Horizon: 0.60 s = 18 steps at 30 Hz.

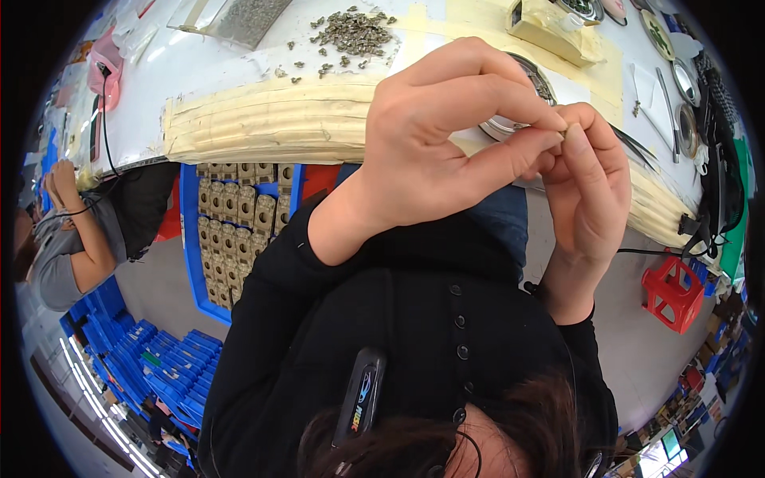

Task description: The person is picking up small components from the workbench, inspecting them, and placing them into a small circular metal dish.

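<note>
A white table is stretching across the top, layered beige tape covering its near edge. Grey floor is showing below, and a red plastic stool is standing at the right. Stacked blue trays are crowding the lower left, where rows of white lights are glowing near the rim.

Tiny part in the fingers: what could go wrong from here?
The tiny part between the left hand and right hand could slip and be lost. The round dish lies partly hidden behind the left hand, so it might get bumped. The loose metal pieces lie unconfined on the table and could scatter.
</note>
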Motion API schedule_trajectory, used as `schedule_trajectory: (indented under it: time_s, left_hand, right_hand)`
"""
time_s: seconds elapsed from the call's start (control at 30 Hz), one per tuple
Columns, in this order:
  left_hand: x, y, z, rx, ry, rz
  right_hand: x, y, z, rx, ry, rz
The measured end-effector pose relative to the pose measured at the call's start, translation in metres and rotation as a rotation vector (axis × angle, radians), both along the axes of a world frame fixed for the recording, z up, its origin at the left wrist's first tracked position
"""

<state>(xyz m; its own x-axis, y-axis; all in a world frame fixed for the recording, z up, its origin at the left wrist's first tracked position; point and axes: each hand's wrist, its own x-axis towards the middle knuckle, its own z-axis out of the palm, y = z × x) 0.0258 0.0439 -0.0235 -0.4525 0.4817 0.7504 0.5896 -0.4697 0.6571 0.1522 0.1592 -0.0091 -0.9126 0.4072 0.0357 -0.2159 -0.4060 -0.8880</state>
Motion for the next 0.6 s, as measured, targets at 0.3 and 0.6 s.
schedule_trajectory:
  time_s: [0.3,0.6]
  left_hand:
    - [0.0,0.013,0.007,0.049,-0.104,-0.07]
    - [-0.002,0.033,0.003,-0.003,0.045,0.247]
  right_hand:
    - [0.005,-0.001,0.004,0.333,0.071,-0.251]
    - [-0.018,-0.063,0.008,1.468,0.535,-0.298]
